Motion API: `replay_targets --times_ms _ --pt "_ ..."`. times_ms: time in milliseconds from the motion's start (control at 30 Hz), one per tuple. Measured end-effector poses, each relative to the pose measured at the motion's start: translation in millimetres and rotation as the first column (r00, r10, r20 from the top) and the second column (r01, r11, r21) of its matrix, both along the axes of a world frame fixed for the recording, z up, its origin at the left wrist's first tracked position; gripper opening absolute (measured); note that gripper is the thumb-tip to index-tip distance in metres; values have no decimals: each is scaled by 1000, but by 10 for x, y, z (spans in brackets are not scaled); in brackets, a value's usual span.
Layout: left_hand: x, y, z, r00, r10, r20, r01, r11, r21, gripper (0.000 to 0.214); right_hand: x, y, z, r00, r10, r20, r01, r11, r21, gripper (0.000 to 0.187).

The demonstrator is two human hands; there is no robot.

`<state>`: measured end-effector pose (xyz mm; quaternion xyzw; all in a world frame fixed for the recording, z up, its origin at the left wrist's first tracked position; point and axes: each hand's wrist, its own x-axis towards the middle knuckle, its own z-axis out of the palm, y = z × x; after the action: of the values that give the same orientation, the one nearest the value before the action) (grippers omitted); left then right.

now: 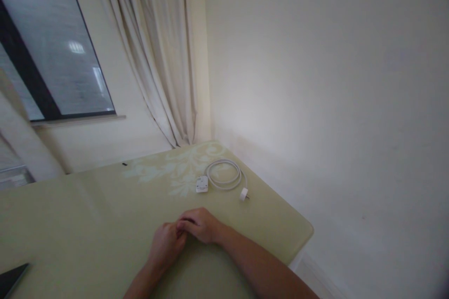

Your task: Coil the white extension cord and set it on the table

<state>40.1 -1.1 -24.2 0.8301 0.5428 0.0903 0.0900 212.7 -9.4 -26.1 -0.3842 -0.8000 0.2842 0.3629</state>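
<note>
Near the front of the table, my left hand [167, 244] is closed, with its knuckles turned up. My right hand [203, 225] is closed too and meets it, its fingers and thumb bent around the left hand's fingertips. Whatever may lie inside the two hands is hidden. Just beyond them lies a white extension cord, its cable [224, 188] looped in a coil. The square socket block [202, 184] is at the coil's left and the plug [244, 194] at its right, with its pins facing right. Neither hand touches the cord.
The table [87, 224] has a pale green cover with a white leaf pattern. A small black object [124, 164] lies near its far edge. A dark flat object [12, 280] shows at the lower left. A wall [315, 103] borders the right side; curtains [161, 56] hang behind.
</note>
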Motion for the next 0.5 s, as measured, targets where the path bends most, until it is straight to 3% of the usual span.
replay_targets --times_ms 167,500 --pt "-71 24 51 997 -11 -73 8 999 -45 33 -34 91 -38 999 41 -5 -41 999 -36 37" --pt "-82 51 -6 1000 -13 -23 11 997 -73 32 -51 156 -79 998 32 49 -27 994 -106 39"
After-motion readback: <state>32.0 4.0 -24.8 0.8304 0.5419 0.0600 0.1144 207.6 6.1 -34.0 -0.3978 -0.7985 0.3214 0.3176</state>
